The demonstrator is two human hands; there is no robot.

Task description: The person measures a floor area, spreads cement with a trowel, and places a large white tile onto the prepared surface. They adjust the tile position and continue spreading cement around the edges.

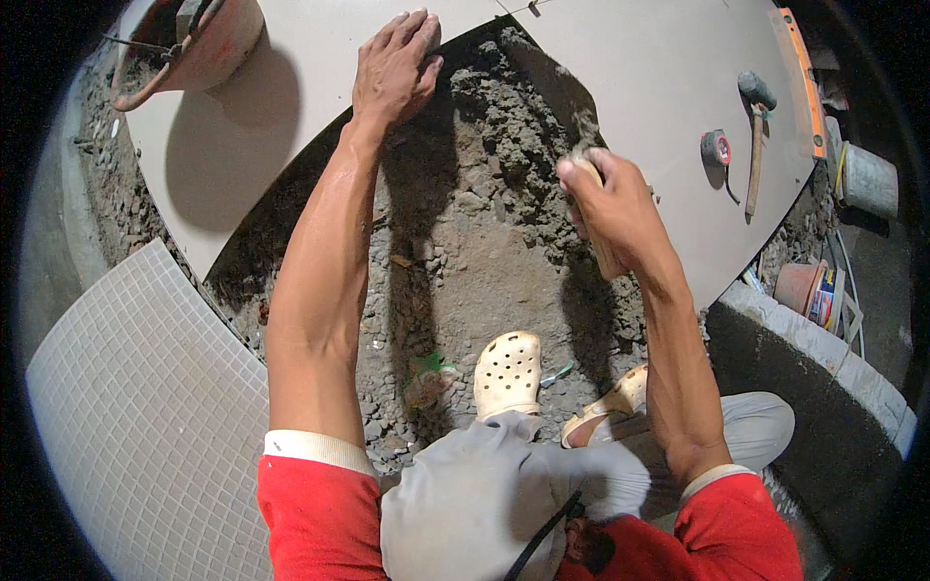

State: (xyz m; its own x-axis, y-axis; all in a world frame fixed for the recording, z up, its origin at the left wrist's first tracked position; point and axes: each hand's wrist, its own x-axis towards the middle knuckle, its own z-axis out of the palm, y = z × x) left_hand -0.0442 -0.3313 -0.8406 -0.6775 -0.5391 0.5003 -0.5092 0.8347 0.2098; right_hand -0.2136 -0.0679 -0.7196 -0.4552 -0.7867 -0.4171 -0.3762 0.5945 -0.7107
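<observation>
Gridded tile (145, 416), 8 o'clock. Bucket (225, 48), 10, standing on pale tile (325, 73). Left grip (393, 73), 11, released, resting at that tile's edge. Rubble (504, 136), 12. Right grip (620, 205), 2, clenched round wooden handle (606, 259). Farther out, 2: tape (716, 148), mallet (756, 145), level (804, 82).

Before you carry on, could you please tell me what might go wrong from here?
The bare left hand lies at the edge of the large beige left tile, which might nick it. The wooden-handled tool in the bare right hand could chip the large beige right tile nearby. The reddish round bucket, apparently standing on the left tile, might scratch its smooth surface.
</observation>
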